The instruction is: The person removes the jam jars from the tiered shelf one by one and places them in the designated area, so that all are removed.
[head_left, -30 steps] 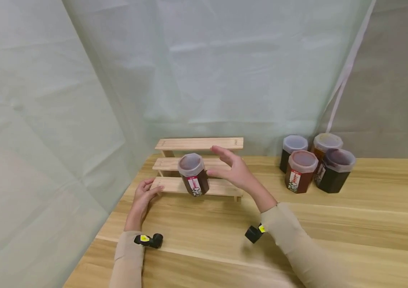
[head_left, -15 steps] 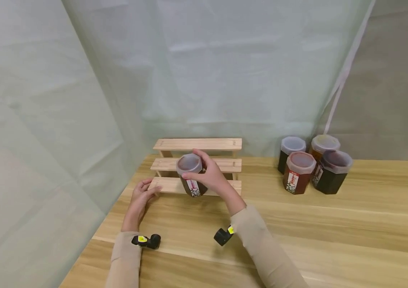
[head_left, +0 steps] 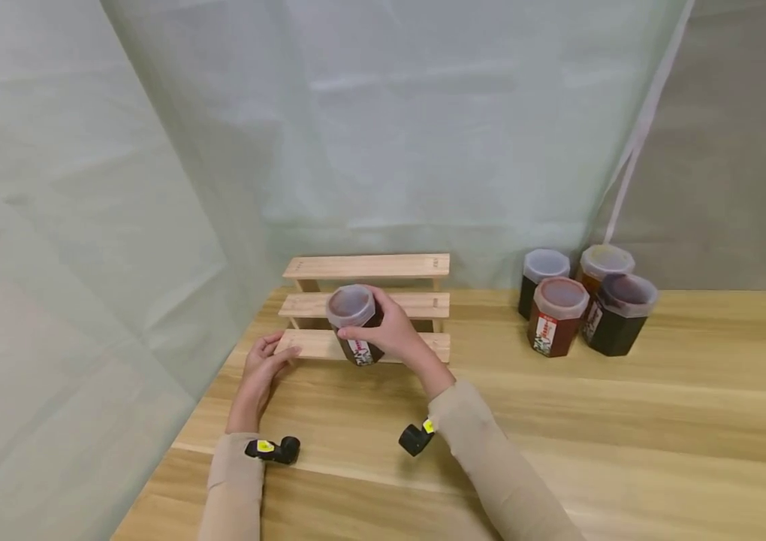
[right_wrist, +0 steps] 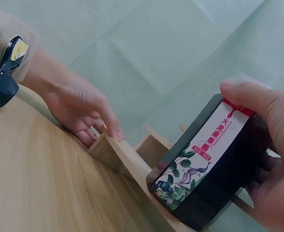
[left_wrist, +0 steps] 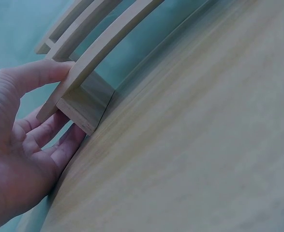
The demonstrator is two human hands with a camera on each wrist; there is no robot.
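A three-step wooden display rack point(head_left: 312, 343) stands on the table. On its lowest step is a dark eight-sided jar point(head_left: 351, 304) with a translucent lid and a white-and-red label. My right hand point(head_left: 399, 334) grips this jar from the right, thumb across the front near the lid, as the label point(right_wrist: 204, 152) shows in the right wrist view. The far-side fingers are partly hidden behind the jar. At the rack's left end, my left hand point(head_left: 261, 370) pinches the lowest step, thumb on top and fingers at its underside and support point(left_wrist: 79, 108).
To the right stand a dark jar with a pale lid point(head_left: 545, 267), a red jar point(head_left: 556, 315), an amber jar point(head_left: 604, 261) and a black jar point(head_left: 618, 319), close together. Cloth walls point(head_left: 417, 135) rise behind and to the left of the wooden table point(head_left: 592, 421).
The right hand, open and to the right of the jar a second ago, has moved left and closed around it. The left hand stays on the rack's end.
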